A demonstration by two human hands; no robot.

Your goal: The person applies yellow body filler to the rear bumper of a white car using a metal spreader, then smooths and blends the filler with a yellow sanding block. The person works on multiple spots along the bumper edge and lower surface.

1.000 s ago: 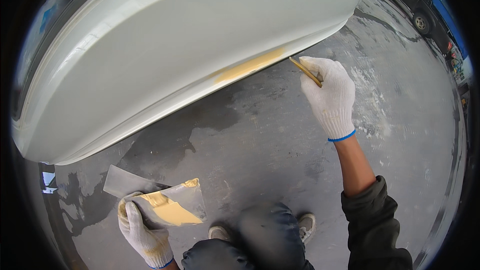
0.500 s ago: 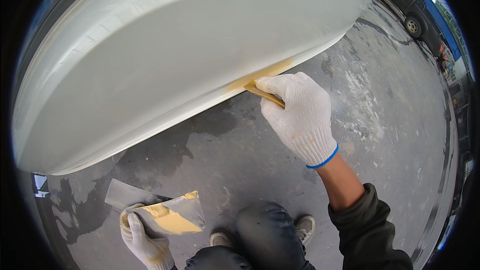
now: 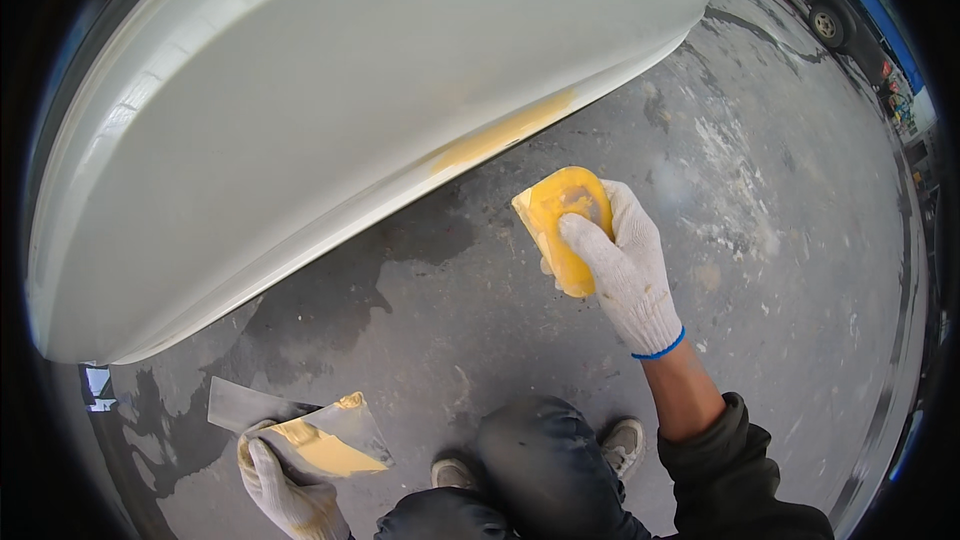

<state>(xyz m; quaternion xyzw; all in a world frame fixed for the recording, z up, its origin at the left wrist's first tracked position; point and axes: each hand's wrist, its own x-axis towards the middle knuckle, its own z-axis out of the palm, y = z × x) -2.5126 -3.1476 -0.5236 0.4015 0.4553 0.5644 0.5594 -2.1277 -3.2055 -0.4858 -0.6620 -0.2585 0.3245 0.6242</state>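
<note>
My right hand, in a white knit glove with a blue cuff, grips a yellow putty spreader with its thumb pressed on the flat face. Putty coats the spreader's left edge. It is apart from the white vehicle panel, whose lower edge carries a long smear of yellow putty. At the lower left my gloved left hand is closed around a putty knife and a flat plate with a thick mound of yellow putty on it. The knife's handle is mostly hidden.
Under the panel lies a grey concrete floor with dark wet-looking patches and pale stains. My knees and shoes are at the bottom. A dark vehicle with a wheel stands at the far right.
My right hand has come off the panel's lower edge, moving down and turning so the spreader's flat face shows. The putty smear is now uncovered. My left hand has barely moved.
</note>
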